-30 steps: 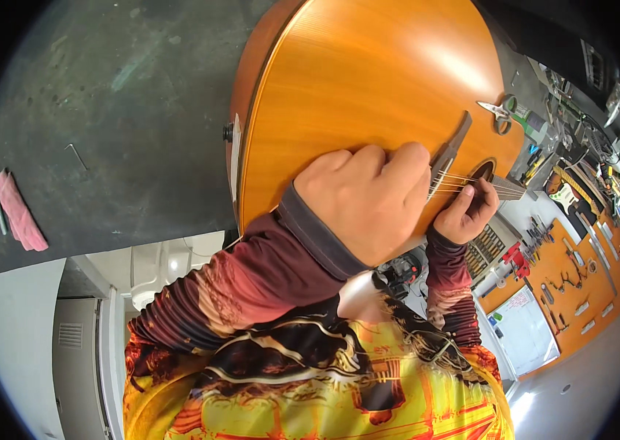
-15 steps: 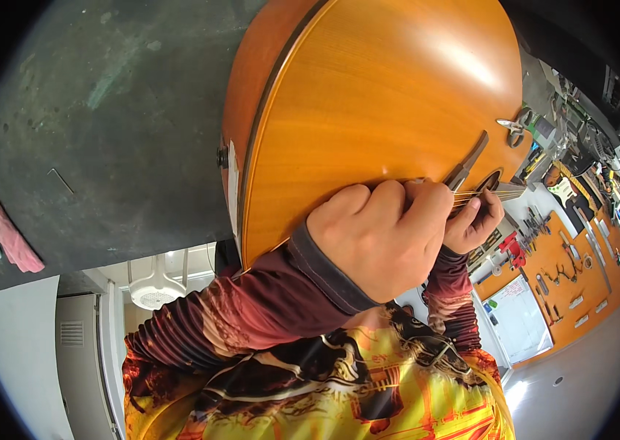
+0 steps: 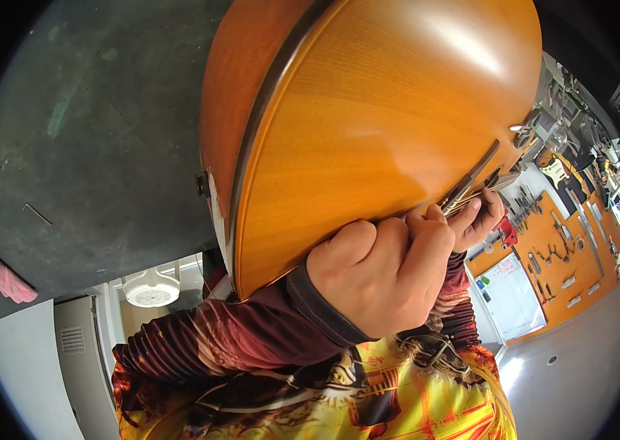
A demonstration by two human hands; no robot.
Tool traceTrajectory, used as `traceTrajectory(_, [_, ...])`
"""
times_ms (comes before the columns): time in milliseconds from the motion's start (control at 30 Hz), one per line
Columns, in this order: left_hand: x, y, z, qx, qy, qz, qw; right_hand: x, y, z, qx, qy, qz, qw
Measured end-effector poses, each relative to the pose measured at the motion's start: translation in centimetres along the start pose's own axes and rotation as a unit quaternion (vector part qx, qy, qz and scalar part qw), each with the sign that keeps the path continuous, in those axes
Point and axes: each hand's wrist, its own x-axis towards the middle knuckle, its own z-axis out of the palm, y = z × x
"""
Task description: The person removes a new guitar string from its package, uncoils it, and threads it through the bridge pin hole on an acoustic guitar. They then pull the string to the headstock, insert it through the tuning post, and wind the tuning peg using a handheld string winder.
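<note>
A large guitar with an orange-brown wooden top (image 3: 354, 125) lies on its back before me. Its dark bridge (image 3: 477, 165) shows one tapered end; the other end is hidden behind my left hand. Over the bridge's near part, my left hand (image 3: 383, 271) is closed, back of the hand up, thumb and forefinger pressed together; what they pinch is hidden. Just beyond it to the right, my right hand (image 3: 480, 220) has its thumb and fingers bent around the thin strings (image 3: 460, 204) between bridge and sound hole (image 3: 493, 177). Scissors (image 3: 521, 135) rest near the top's far right edge.
The guitar lies on a dark, worn worktop (image 3: 104, 132). On its left side are a hex key (image 3: 37, 213) and a folded pink cloth (image 3: 3, 273). Hand tools hang on an orange pegboard (image 3: 581, 275) at right, beside a whiteboard (image 3: 511, 297). A white stool (image 3: 152, 287) stands below the worktop.
My view has shifted, so the guitar top looks larger and more tilted. Both hands stay at the strings by the bridge; the left fingertips have drawn closer together.
</note>
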Motion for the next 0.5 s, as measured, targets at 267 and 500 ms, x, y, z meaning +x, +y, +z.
traceTrajectory(267, [0.33, -0.04, -0.53, -0.030, 0.014, -0.031, 0.999, 0.43, -0.63, 0.10, -0.006, -0.006, 0.000, 1.000])
traceTrajectory(500, [0.61, -0.44, -0.36, -0.013, -0.018, 0.004, 1.000, 0.38, -0.45, -0.18, -0.007, 0.002, -0.014, 1.000])
